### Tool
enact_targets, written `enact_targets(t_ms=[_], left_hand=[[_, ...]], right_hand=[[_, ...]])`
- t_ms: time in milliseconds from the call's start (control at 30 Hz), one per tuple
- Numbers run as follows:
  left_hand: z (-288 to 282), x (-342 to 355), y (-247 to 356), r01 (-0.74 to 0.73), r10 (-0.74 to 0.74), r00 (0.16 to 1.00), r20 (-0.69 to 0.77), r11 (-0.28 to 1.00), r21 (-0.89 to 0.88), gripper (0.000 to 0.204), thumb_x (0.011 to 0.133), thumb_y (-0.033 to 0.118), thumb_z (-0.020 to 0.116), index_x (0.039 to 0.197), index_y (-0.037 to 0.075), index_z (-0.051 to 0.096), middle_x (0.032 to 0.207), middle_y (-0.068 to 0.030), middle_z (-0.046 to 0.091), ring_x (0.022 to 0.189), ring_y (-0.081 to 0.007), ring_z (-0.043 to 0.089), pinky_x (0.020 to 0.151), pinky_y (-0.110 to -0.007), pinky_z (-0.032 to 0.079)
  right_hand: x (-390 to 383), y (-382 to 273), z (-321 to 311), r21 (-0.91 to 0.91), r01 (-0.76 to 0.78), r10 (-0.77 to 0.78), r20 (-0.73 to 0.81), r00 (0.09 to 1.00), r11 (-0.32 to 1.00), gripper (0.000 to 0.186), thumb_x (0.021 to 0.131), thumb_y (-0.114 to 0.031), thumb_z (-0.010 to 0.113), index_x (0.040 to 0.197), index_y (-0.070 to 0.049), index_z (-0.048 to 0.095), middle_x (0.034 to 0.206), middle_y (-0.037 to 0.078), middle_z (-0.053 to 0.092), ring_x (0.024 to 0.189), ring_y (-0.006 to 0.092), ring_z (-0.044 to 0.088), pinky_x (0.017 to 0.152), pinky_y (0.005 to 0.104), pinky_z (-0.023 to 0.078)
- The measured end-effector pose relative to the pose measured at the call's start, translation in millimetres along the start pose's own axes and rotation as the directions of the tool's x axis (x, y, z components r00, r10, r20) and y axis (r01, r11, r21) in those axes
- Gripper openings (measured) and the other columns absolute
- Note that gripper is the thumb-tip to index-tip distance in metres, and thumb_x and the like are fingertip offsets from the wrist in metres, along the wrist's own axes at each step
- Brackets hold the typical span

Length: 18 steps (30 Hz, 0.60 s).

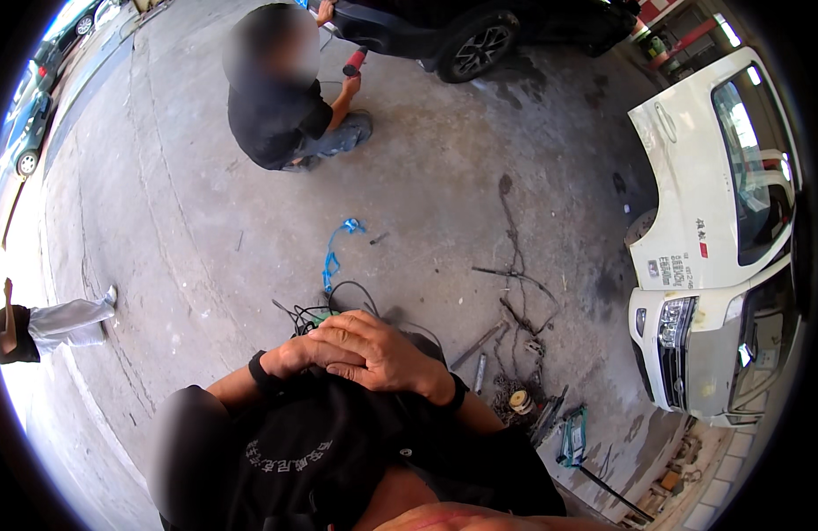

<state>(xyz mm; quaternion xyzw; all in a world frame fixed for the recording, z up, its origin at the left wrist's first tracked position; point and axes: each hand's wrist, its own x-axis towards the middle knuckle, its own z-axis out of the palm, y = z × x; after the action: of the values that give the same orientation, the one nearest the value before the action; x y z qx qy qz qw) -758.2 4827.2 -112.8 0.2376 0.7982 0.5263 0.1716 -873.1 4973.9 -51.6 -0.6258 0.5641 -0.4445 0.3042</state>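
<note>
My left hand [295,355] and my right hand [378,352] are clasped together in front of my black shirt [338,434]. The right lies over the left, its fingers folded across it. No object shows in either hand, though the palms are hidden. Dark bands circle both wrists. Just beyond my hands, black cables [356,285] and a green thing, partly covered by them, lie on the concrete floor [426,203]. A tangled blue strap [331,263] stretches away from there.
A co-worker [280,106] crouches by a dark car [409,31], holding a red and black hand tool [355,62]. Another person [50,327] is at the left. Rusty chains [513,389], rods and a teal-framed jack [572,434] lie right, near a white vehicle [683,265].
</note>
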Motion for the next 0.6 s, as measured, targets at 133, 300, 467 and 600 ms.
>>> enact_targets(t_ms=[133, 300, 467, 600], left_hand=[[1.0, 1.3, 0.8, 0.008, -0.008, 1.0, -0.003, 1.0, -0.001, 0.026, 0.086, 0.014, 0.063, 0.105, -0.002, 0.07, 0.106, -0.0146, 0.069, 0.107, -0.0264, 0.066, 0.09, -0.034, 0.052], [1.7, 3.0, 1.8, 0.013, -0.013, 1.0, -0.003, 1.0, -0.004, 0.025, 0.087, 0.014, 0.062, 0.105, -0.002, 0.07, 0.107, -0.0146, 0.069, 0.107, -0.0264, 0.066, 0.09, -0.034, 0.052], [2.2, 4.0, 1.8, 0.016, -0.016, 1.0, -0.001, 1.0, 0.001, 0.025, 0.088, 0.013, 0.062, 0.106, -0.002, 0.07, 0.107, -0.0146, 0.069, 0.108, -0.0264, 0.066, 0.091, -0.035, 0.052], [2.1, 5.8, 2.4, 0.015, -0.015, 1.0, 0.0, 1.0, 0.001, 0.025, 0.088, 0.013, 0.061, 0.106, -0.002, 0.07, 0.108, -0.0146, 0.07, 0.108, -0.0264, 0.066, 0.091, -0.035, 0.052]], right_hand=[[-2.2, 1.2, 1.7, -0.01, 0.007, -0.007, -0.003, 1.0, 1.0, 0.051, 0.088, -0.019, 0.079, 0.135, -0.007, 0.063, 0.131, 0.01, 0.065, 0.122, 0.0318, 0.059, 0.105, 0.0418, 0.049], [-3.9, 2.5, 2.7, -0.016, 0.013, -0.013, -0.008, 1.0, 1.0, 0.054, 0.087, -0.02, 0.08, 0.136, -0.005, 0.062, 0.131, 0.011, 0.065, 0.122, 0.0326, 0.059, 0.106, 0.0424, 0.048], [-4.6, 2.4, 3.6, -0.034, 0.012, -0.012, -0.008, 1.0, 0.999, 0.054, 0.087, -0.021, 0.08, 0.135, -0.005, 0.062, 0.132, 0.011, 0.065, 0.122, 0.0329, 0.059, 0.106, 0.0428, 0.048], [-5.3, 1.0, 2.5, -0.029, 0.0, 0.0, -0.009, 1.0, 1.0, 0.053, 0.087, -0.021, 0.08, 0.135, -0.005, 0.062, 0.132, 0.011, 0.065, 0.122, 0.0332, 0.059, 0.106, 0.0431, 0.048]])
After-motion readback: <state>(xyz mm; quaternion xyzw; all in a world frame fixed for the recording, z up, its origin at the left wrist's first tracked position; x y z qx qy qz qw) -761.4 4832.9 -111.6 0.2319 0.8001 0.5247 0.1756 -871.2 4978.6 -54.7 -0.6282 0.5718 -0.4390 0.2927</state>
